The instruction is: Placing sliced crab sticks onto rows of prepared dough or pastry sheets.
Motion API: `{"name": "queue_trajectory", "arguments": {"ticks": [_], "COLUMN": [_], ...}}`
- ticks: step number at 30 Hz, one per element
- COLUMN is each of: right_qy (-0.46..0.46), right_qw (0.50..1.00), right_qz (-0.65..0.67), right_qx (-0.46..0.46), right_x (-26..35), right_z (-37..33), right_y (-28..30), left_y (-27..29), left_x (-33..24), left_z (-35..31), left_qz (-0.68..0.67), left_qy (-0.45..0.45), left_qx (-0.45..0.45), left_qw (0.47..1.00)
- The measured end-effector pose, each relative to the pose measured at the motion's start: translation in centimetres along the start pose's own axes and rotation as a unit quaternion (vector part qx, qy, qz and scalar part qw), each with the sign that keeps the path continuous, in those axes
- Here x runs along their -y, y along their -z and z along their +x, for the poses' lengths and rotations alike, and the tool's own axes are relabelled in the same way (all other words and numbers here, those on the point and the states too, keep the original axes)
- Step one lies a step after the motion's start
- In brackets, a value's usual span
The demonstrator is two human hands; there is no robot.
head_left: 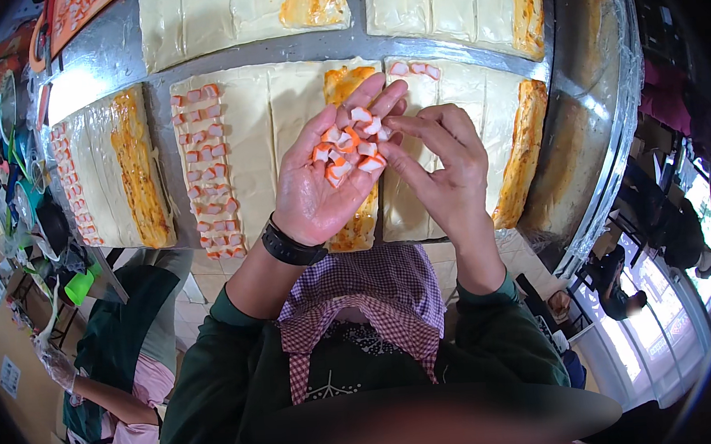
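My left hand (306, 194) is palm up and cupped, holding a small heap of orange-and-white crab stick pieces (345, 147). A black band circles that wrist. My right hand (455, 165) reaches to the heap's right side, thumb and forefinger pinching a piece at its edge. Under my hands lies a pale dough sheet (454, 104) with a short row of crab stick pieces (414, 71) at its far left corner and an orange-brown sauce strip along its right side. To the left, another dough sheet (247, 139) bears several rows of pieces; its sauce strip is partly hidden by my left hand.
More sauced dough sheets lie at the far left (100, 128) and along the back (234, 12) of the metal table (97, 60). An orange tray (70, 31) with pieces stands at the back left. A co-worker's gloved hand (55, 367) is at lower left. Plastic film wraps the table's right edge (607, 171).
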State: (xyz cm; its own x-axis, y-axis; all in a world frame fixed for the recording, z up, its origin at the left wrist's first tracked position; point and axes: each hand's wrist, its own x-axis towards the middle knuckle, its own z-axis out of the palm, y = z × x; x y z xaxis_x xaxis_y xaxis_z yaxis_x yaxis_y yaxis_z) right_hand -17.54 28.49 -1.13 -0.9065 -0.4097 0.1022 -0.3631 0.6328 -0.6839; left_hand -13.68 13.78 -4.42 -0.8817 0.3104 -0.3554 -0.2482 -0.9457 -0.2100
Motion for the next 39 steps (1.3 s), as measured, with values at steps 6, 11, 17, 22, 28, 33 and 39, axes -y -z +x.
{"name": "queue_trajectory", "arguments": {"ticks": [6,11,17,22,28,33,39], "right_qy": [-0.114,-0.163,-0.044,-0.009,0.034,0.019,-0.054], "right_qw": [0.988,0.986,0.991,0.986,0.999,1.0,0.993], "right_qz": [0.093,0.042,-0.128,-0.166,0.031,0.009,0.104], "right_qx": [0.043,-0.012,-0.022,-0.028,-0.018,0.016,0.011], "right_x": [-0.6,-2.9,-4.8,-4.7,-1.6,-1.2,-2.0], "right_z": [-0.3,0.8,1.8,2.0,1.4,0.5,-0.1], "right_y": [0.4,1.8,0.6,0.3,1.0,0.2,1.3], "left_y": [0.7,0.6,0.5,0.6,0.4,0.3,0.7], "left_x": [0.9,0.5,0.2,0.3,0.6,1.3,1.4], "left_z": [0.5,0.6,0.1,0.3,0.5,0.4,0.3], "left_qz": [0.007,0.012,0.062,0.034,0.036,0.061,0.044], "left_qy": [0.001,-0.002,-0.026,-0.025,-0.011,-0.006,0.012], "left_qx": [0.008,-0.012,-0.027,-0.024,-0.033,-0.034,-0.014], "left_qw": [1.0,1.0,0.997,0.999,0.999,0.998,0.999]}}
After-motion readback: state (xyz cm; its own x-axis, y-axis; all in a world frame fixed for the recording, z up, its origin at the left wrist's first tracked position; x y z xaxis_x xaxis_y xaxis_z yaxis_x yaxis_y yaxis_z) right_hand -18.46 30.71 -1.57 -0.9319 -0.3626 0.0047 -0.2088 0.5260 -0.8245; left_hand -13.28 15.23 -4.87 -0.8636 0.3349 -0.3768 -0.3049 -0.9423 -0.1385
